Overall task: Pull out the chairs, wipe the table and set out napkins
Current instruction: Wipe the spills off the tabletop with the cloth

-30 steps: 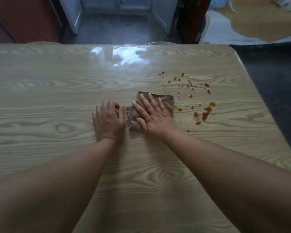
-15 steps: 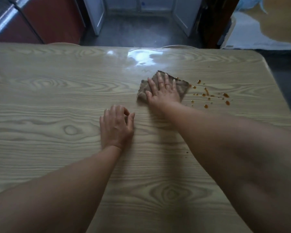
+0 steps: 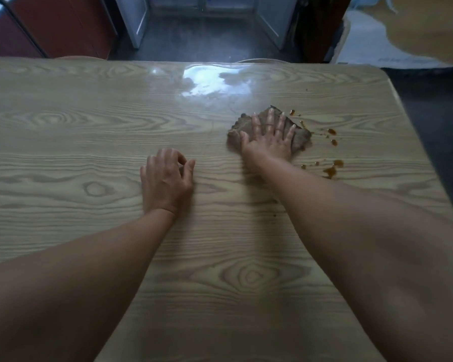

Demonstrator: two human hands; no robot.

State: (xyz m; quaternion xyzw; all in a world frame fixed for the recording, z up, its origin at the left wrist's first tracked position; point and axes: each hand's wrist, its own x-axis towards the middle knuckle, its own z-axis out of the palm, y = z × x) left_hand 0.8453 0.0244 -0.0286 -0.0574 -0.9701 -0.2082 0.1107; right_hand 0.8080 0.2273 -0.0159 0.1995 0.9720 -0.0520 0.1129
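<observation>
A glossy wood-grain table (image 3: 89, 131) fills the view. My right hand (image 3: 268, 138) lies flat with spread fingers on a brown-grey cloth (image 3: 302, 141), pressing it onto the table right of centre. Orange-brown sauce spots (image 3: 331, 169) lie just right of the cloth, with a few more drops beside its far corner. My left hand (image 3: 166, 181) rests on the bare tabletop to the left, fingers loosely curled, holding nothing.
The table's right edge (image 3: 413, 131) drops to a dark floor. Beyond the far edge are two chair-back tops (image 3: 262, 60), a red-brown cabinet (image 3: 58, 24) at the left and an open doorway (image 3: 202, 22). A pale mat (image 3: 372, 40) lies at the far right.
My right hand has slid the cloth away from my left hand, forward and to the right, into the sauce spots; fewer spots show now. My left hand has stayed on the table.
</observation>
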